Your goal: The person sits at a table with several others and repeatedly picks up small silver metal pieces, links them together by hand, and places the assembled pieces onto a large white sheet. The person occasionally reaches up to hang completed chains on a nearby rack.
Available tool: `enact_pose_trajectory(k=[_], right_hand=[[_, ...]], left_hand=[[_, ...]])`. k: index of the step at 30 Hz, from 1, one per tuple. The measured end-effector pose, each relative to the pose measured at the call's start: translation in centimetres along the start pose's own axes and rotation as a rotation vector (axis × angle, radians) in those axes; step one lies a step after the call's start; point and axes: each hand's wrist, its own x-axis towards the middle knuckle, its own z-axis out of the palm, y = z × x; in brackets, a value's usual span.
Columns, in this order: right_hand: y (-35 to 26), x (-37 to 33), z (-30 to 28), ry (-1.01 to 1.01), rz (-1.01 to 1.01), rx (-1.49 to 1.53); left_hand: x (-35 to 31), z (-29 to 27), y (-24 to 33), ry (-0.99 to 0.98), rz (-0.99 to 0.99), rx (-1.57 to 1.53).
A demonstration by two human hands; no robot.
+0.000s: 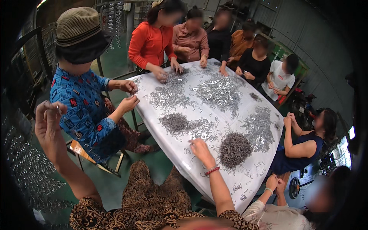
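Metal clips (234, 149) everywhere — right hand (199, 147) flat, fingers spread on the desk (214, 111), left hand (48, 115) pinching one clip — could easily drop.

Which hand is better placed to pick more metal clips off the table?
Right, probably: the right hand rests on the white table beside the dark clip pile. The left hand is raised off-table, pinching a small piece.
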Motion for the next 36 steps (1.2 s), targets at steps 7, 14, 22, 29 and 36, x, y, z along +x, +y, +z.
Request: enact_pose_trajectory(k=[7, 14, 22, 29, 36], right_hand=[[-2.5, 0.4, 7.6, -0.097, -0.287, 0.245], [-2.3, 2.4, 14.8, -0.241, -0.298, 0.142], [-3.1, 1.9, 13.6, -0.134, -0.159, 0.356], [-4.0, 1.8, 12.9, -0.088, 0.021, 0.508], [-4.4, 1.4, 12.6, -0.045, 0.051, 0.531]], left_hand=[[-1.0, -2.1, -0.8, 0.052, -0.020, 0.056], [-1.3, -2.5, -1.5, 0.106, -0.036, 0.111], [-1.1, -3.7, -2.0, 0.098, -0.003, 0.241], [-0.9, -3.5, -2.1, 0.140, -0.016, 0.205], [-0.4, -2.9, -1.5, 0.119, 0.000, 0.210]])
